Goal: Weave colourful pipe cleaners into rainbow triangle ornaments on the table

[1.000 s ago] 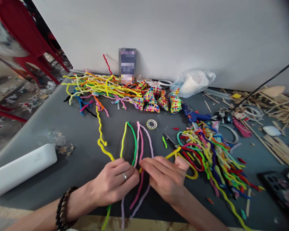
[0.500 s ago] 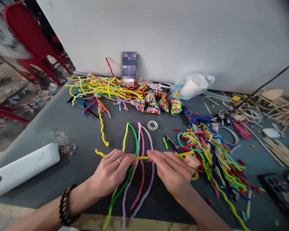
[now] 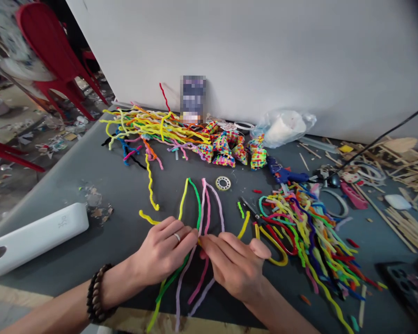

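Note:
My left hand (image 3: 169, 250) is closed, pinching a yellow pipe cleaner (image 3: 148, 218) whose bent end sticks out to the left. Close beside it, fingertips almost meeting, my right hand (image 3: 233, 264) pinches the same pipe cleaner, and its other end pokes out behind the knuckles. Several pipe cleaners run lengthwise under the fingers: a yellow-green one (image 3: 183, 199), a green one (image 3: 197, 197), a pink one (image 3: 207, 208) and a lilac one (image 3: 218, 204). Their crossing with the yellow one is mostly hidden by my fingers.
Scissors (image 3: 277, 246) lie right of my right hand, beside a heap of pipe cleaner pieces (image 3: 310, 236). Behind are a tape roll (image 3: 223, 183), a blue glue gun (image 3: 285, 174), woven colourful pieces (image 3: 225, 150) and a pipe cleaner bundle (image 3: 149, 125). A white power bank (image 3: 38, 236) lies left.
My right hand has slid left along the yellow pipe cleaner, up to my left hand, uncovering the scissor handles. The view has shifted slightly.

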{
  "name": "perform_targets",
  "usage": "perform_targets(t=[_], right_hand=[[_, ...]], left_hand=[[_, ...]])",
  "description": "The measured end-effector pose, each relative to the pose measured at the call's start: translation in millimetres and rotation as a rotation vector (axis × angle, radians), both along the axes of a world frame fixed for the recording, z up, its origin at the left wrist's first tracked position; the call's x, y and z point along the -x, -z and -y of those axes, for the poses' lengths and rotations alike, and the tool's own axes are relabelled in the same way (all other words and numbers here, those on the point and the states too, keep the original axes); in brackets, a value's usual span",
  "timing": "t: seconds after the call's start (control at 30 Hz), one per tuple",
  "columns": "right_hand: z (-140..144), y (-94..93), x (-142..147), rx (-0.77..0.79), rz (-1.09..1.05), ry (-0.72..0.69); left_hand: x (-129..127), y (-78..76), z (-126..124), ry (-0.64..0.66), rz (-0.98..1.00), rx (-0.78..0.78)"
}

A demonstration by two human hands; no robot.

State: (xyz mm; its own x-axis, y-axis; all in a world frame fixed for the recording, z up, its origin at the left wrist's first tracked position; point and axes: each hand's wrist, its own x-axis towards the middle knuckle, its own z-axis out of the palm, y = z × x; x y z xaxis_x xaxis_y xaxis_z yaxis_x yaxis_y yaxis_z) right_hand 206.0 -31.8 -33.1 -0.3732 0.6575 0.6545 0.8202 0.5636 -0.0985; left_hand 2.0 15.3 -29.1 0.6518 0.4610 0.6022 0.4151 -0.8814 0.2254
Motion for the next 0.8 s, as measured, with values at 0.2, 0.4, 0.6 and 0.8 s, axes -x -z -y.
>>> perform_targets(t=[0.2, 0.4, 0.6, 0.8], right_hand=[[-4.7, -1.1, -2.8, -0.013, 0.024, 0.13], [-4.7, -6.7, -10.2, -0.354, 0.28, -0.013], [-7.3, -4.2, -15.0, -0.266, 0.201, 0.182], [-0.2, 0.8, -9.7, -0.218, 0.309, 0.12]], left_hand=[[-0.4, 3.2, 2.9, 0.089, -0.059, -0.011], [6.9, 5.1, -2.7, -0.003, 0.082, 0.132], [5.2, 6.9, -4.1, -0.071, -0.004, 0.106], [1.6, 8.6, 3.1, -0.015, 0.016, 0.094]])
